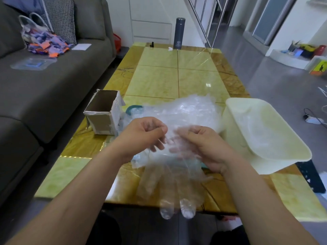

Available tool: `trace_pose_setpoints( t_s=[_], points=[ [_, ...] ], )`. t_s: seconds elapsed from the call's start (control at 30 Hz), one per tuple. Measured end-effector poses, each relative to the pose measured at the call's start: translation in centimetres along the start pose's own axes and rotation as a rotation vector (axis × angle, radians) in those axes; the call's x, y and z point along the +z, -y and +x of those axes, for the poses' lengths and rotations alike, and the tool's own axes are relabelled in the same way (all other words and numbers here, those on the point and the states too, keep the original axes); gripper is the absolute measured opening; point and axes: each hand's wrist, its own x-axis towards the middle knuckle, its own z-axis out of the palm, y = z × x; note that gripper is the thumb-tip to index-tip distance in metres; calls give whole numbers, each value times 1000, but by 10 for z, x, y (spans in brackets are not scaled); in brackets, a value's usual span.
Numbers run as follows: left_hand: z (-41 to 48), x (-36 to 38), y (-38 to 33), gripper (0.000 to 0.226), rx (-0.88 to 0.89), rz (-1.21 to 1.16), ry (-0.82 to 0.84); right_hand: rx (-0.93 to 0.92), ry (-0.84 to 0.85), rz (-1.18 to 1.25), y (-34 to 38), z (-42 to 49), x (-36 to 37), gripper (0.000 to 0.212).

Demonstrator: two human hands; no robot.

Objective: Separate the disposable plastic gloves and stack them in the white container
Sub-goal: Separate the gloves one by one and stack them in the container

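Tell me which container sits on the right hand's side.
The white container, right of the glove pile; the torn cardboard box stands to the pile's left.

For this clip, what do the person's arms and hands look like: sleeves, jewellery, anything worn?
The left hand and right hand are bare: no ring, watch or bracelet shows. The left forearm and right forearm are uncovered too, with no sleeve in view down to the bottom edge of the picture.
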Motion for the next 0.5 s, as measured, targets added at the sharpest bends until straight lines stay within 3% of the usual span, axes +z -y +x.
trace_pose_setpoints(
  t_s=[0.1,0.2,0.27,0.43,0.5],
  points=[
    [5,-1,7,19,-18,-25,-63,74,15,-43,0,4,1,43],
    [10,-5,12,21,-21,25,-85,177,59,-25,3,10,1,75],
    [11,-6,13,19,-5,27,-76,199,94,-19,4,12,2,85],
    [12,-2,12,18,55,-1,-103,59,134,-178,-1,12,5,37],
    [11,-3,11,19,63,-19,-134,33,100,-158,-3,13,6,31]
  ],
)
